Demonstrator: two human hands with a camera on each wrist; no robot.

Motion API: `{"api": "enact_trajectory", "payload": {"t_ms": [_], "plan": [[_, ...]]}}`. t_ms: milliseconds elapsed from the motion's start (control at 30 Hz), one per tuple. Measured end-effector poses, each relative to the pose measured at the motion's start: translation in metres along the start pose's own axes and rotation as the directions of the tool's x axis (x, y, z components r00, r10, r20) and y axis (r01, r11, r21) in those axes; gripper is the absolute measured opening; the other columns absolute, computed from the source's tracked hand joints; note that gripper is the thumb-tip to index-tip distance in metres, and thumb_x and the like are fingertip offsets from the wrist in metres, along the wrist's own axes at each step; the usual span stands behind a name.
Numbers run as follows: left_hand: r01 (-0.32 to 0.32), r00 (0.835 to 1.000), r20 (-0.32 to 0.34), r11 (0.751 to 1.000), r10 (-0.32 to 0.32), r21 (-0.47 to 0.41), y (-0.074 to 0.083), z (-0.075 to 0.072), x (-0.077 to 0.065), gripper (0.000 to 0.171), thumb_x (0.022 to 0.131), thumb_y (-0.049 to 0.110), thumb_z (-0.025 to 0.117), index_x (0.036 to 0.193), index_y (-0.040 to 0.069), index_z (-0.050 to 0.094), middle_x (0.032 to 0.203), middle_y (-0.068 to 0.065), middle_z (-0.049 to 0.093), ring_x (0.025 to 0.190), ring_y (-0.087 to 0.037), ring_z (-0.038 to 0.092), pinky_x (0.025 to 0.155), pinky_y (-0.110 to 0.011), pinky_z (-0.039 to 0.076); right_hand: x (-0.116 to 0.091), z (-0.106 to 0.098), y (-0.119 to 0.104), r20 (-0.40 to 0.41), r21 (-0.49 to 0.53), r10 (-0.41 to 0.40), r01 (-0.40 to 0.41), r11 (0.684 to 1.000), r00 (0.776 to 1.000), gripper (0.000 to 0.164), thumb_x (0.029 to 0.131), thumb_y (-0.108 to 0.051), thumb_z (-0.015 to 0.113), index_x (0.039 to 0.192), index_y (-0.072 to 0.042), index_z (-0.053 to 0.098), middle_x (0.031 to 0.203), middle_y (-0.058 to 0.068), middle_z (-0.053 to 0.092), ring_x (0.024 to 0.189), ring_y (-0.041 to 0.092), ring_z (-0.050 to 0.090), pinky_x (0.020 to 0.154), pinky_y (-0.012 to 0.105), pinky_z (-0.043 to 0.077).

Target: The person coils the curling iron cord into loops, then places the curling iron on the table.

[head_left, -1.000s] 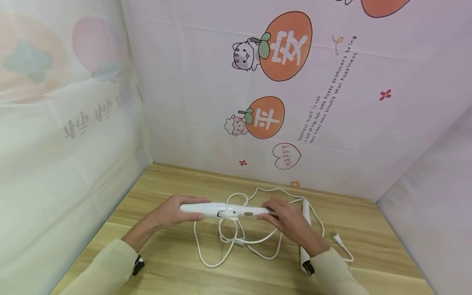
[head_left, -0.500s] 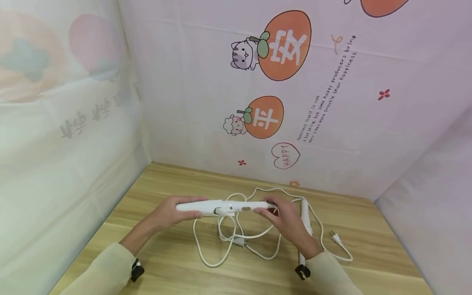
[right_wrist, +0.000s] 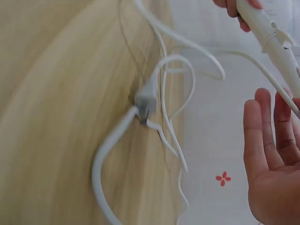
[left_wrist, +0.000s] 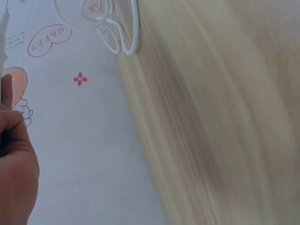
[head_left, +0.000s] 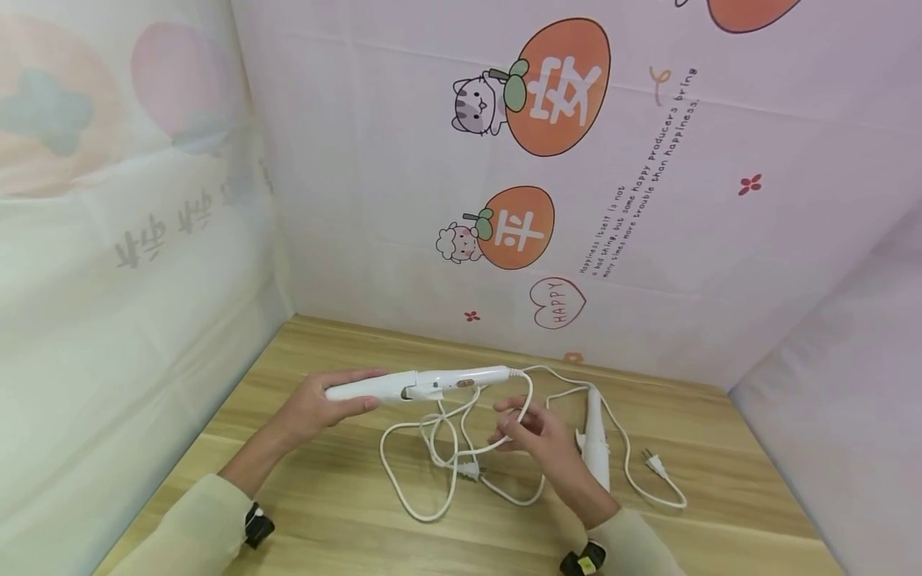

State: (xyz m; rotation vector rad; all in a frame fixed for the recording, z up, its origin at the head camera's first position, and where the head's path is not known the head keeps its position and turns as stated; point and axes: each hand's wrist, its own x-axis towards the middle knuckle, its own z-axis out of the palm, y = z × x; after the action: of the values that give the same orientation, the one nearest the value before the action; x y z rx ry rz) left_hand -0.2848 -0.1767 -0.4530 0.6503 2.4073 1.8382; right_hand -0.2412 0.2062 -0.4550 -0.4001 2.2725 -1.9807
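My left hand [head_left: 314, 410] grips the wide end of a white curling iron [head_left: 432, 386], its thumb along the near side. The iron hangs above the table, tilted up to the right, with a brown button [head_left: 465, 383] on its handle. From its right end a white power cord [head_left: 529, 392] loops down past my right hand [head_left: 543, 440]. That hand holds the cord loosely near thumb and forefinger; the other fingers stand fairly straight in the right wrist view. At the edge of the left wrist view, the left hand [left_wrist: 16, 159] is partly cut off.
A second white curling iron [head_left: 594, 440] lies on the wooden table [head_left: 346, 512], partly behind the right forearm. Its plug [head_left: 655, 464] rests at the right. Another plug [head_left: 468, 470] lies among cord loops. Printed cloth walls [head_left: 403, 160] enclose the table.
My right hand has left the iron's handle end and moved down onto its cord. My left hand has shifted left with the iron, whose right end has risen.
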Motion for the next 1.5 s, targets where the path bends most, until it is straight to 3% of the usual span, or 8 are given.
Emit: {"api": "enact_trajectory", "payload": {"t_ms": [333, 433, 533, 600, 733, 800, 900, 1500], "plan": [[0.032, 0.997, -0.076, 0.999, -0.033, -0.007, -0.001, -0.014, -0.004, 0.051, 0.096, 0.023, 0.086, 0.145, 0.016, 0.072, 0.115, -0.012, 0.072, 0.072, -0.011, 0.05, 0.055, -0.023, 0.043, -0.005, 0.015, 0.008, -0.027, 0.295, -0.015, 0.023, 0.955, 1.0, 0.018, 0.119, -0.021, 0.047, 0.129, -0.008, 0.054, 0.107, -0.004, 0.072, 0.107, 0.015, 0.077, 0.11, 0.036, 0.058], [0.032, 0.996, -0.084, 0.999, -0.031, 0.005, -0.001, -0.018, -0.005, 0.051, 0.095, 0.025, 0.087, 0.144, 0.017, 0.073, 0.132, -0.014, 0.073, 0.077, -0.013, 0.053, 0.058, -0.023, 0.044, -0.006, 0.015, 0.003, -0.168, 0.182, -0.075, 0.106, 0.978, 0.983, 0.021, 0.118, -0.02, 0.051, 0.128, -0.003, 0.057, 0.096, -0.003, 0.067, 0.084, 0.01, 0.071, 0.088, 0.032, 0.065], [0.027, 0.997, -0.074, 0.999, -0.025, 0.035, -0.002, -0.023, -0.007, 0.051, 0.095, 0.026, 0.088, 0.144, 0.018, 0.073, 0.136, -0.014, 0.073, 0.079, -0.015, 0.053, 0.058, -0.024, 0.044, -0.006, 0.01, -0.005, -0.192, -0.197, -0.286, 0.249, 0.948, 0.939, 0.014, 0.113, -0.01, 0.058, 0.119, -0.001, 0.067, 0.088, -0.002, 0.062, 0.066, 0.004, 0.056, 0.06, 0.021, 0.056], [0.022, 0.998, -0.062, 0.998, -0.019, 0.06, -0.003, -0.025, -0.008, 0.051, 0.094, 0.027, 0.088, 0.143, 0.019, 0.074, 0.135, -0.013, 0.074, 0.078, -0.015, 0.053, 0.058, -0.025, 0.045, -0.005, 0.006, -0.011, -0.078, -0.496, -0.485, 0.388, 0.777, 0.871, 0.01, 0.109, -0.003, 0.063, 0.114, -0.002, 0.071, 0.086, -0.002, 0.061, 0.063, 0.002, 0.05, 0.055, 0.019, 0.047], [-0.004, 0.999, -0.034, 0.993, 0.008, 0.115, -0.005, -0.028, -0.01, 0.049, 0.094, 0.028, 0.088, 0.141, 0.02, 0.076, 0.142, -0.013, 0.073, 0.084, -0.016, 0.062, 0.063, -0.026, 0.051, 0.0, -0.002, -0.026, 0.249, -0.766, -0.699, 0.578, 0.282, 0.671, 0.014, 0.113, -0.011, 0.059, 0.113, -0.007, 0.073, 0.092, -0.003, 0.065, 0.068, 0.002, 0.049, 0.059, 0.018, 0.044], [-0.01, 1.0, -0.018, 0.991, 0.012, 0.137, -0.005, -0.029, -0.011, 0.047, 0.094, 0.029, 0.088, 0.139, 0.022, 0.077, 0.143, -0.014, 0.072, 0.09, -0.018, 0.066, 0.067, -0.027, 0.054, 0.001, -0.005, -0.033, 0.354, -0.787, -0.691, 0.6, 0.144, 0.63, 0.026, 0.118, -0.022, 0.051, 0.113, -0.01, 0.073, 0.097, -0.005, 0.067, 0.068, 0.003, 0.051, 0.059, 0.017, 0.045], [-0.004, 1.0, 0.015, 0.987, 0.002, 0.158, -0.006, -0.029, -0.012, 0.046, 0.092, 0.031, 0.089, 0.136, 0.023, 0.079, 0.143, -0.014, 0.072, 0.101, -0.021, 0.07, 0.074, -0.029, 0.058, 0.004, -0.007, -0.041, 0.444, -0.784, -0.649, 0.619, 0.053, 0.618, 0.039, 0.12, -0.032, 0.04, 0.112, -0.012, 0.072, 0.097, -0.007, 0.068, 0.067, 0.002, 0.052, 0.057, 0.016, 0.046], [-0.08, 0.972, 0.224, 0.997, 0.075, 0.014, -0.022, -0.021, -0.024, 0.04, 0.096, 0.018, 0.085, 0.135, 0.01, 0.078, 0.137, -0.017, 0.075, 0.117, -0.006, 0.072, 0.091, -0.028, 0.06, 0.036, -0.014, -0.031, 0.418, -0.724, -0.659, 0.667, 0.174, 0.625, 0.025, 0.114, -0.027, 0.059, 0.109, -0.011, 0.077, 0.097, -0.004, 0.077, 0.08, 0.008, 0.07, 0.07, 0.026, 0.057]]}}
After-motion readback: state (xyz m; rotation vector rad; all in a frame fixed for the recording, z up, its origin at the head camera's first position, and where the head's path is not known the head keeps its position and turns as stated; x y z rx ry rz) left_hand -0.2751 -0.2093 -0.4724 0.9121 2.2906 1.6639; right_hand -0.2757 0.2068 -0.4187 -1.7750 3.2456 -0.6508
